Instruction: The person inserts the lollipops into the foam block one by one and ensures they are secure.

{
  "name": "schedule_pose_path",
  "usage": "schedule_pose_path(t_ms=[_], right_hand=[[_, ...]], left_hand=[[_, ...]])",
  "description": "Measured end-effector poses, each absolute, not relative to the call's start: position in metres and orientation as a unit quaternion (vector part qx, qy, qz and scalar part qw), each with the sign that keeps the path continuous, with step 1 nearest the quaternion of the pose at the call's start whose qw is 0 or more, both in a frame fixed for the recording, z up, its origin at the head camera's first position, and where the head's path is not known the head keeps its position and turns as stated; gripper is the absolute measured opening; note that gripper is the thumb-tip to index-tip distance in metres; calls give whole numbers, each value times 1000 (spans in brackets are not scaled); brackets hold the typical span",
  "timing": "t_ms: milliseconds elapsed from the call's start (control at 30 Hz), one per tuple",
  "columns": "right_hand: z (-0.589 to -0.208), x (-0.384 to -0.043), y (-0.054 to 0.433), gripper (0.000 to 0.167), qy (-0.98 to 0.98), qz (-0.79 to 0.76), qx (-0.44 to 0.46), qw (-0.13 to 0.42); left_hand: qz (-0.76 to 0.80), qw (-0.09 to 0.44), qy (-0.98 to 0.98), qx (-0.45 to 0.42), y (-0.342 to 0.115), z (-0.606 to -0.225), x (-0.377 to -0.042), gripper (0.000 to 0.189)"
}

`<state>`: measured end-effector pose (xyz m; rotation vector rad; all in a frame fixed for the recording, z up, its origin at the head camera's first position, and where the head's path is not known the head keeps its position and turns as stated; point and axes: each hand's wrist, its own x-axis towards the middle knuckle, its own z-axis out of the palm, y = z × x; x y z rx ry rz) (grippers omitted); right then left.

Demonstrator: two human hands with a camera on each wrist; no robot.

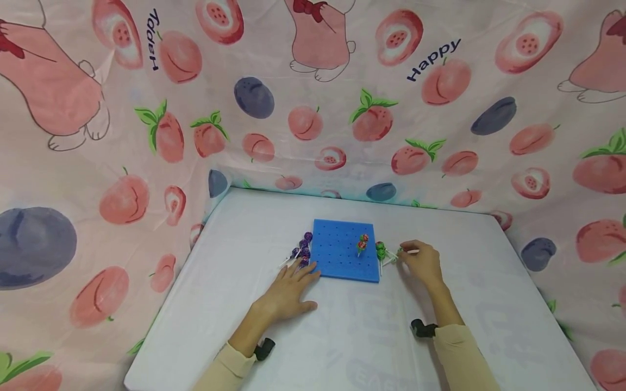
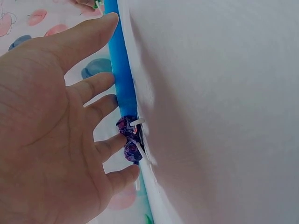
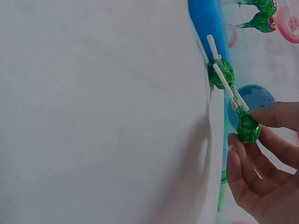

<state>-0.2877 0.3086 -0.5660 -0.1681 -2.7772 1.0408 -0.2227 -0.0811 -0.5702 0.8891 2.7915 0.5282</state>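
Note:
My right hand (image 1: 423, 263) pinches a green-wrapped lollipop (image 3: 248, 128) by its head, just right of the blue pegboard (image 1: 337, 271). More green lollipops (image 1: 380, 250) lie between that hand and the board's right edge, their white sticks crossing. Spread out, my left hand (image 1: 288, 293) lies with its fingertips at the board's front left corner and beside the purple lollipops (image 1: 305, 244). In the left wrist view its fingers overlap two purple heads (image 2: 133, 151), and nothing is gripped. Two lollipops with red and green wrappers (image 1: 362, 242) stand upright in the board's right half.
The board has rows of small holes and lies on a white-covered table (image 1: 371, 336). A fruit-printed curtain (image 1: 303, 98) hangs behind the table and along its sides. Dark wrist cameras (image 1: 264, 349) are strapped on at both sleeves.

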Motion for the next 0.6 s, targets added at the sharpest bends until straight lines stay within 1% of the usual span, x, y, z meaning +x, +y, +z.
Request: schedule_pose_path(t_ms=[167, 600], right_hand=[[-560, -287, 309, 25, -926, 353, -66, 115], [-535, -284, 302, 22, -923, 331, -54, 188]], left_hand=[[174, 80, 934, 300, -81, -570, -223, 77], [176, 78, 934, 301, -81, -570, -222, 77]])
